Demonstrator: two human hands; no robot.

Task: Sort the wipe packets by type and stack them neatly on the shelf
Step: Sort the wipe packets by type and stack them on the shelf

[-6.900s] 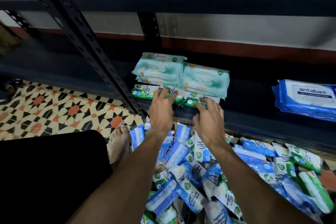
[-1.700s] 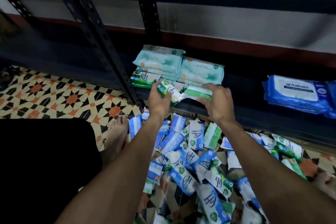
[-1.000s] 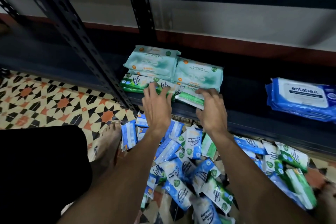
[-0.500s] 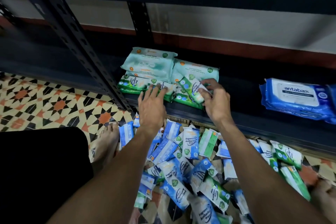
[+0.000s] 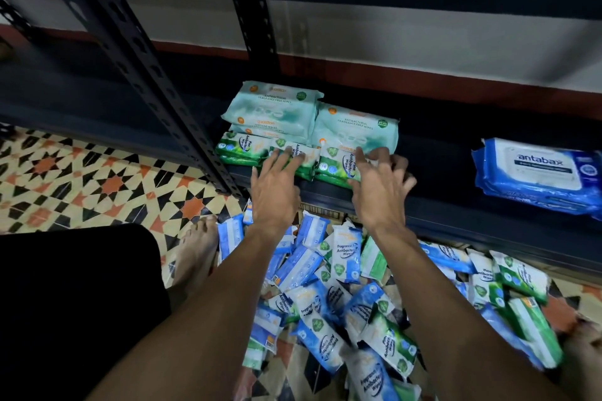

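Left hand [image 5: 275,192] covers half of the middle green-and-white small wipe packet [image 5: 303,153], with flat, released fingers resting on top. Right hand [image 5: 379,195] has its fingers spread over the right green packet [image 5: 338,163]. The tips are blurred and no grasp is visible. The left green packet [image 5: 239,148] sits just beside the perforated dark steel upright [image 5: 140,52]. The blue antabax flip-lid packs [image 5: 537,172] are cut off at the right frame edge.

The three green packets form a row at the front lip of the dark metal shelf [image 5: 439,228]. Pale teal large wipe packs [image 5: 273,107] are stacked directly behind, two wide. A dark stretch of deck keeps the teal and blue packs well apart.

A loose pile of blue and green small packets [image 5: 325,286] lies on the patterned tile floor [image 5: 97,179] below the lip, next to a bare foot [image 5: 198,247]. The wall behind is pale with a red-brown band.
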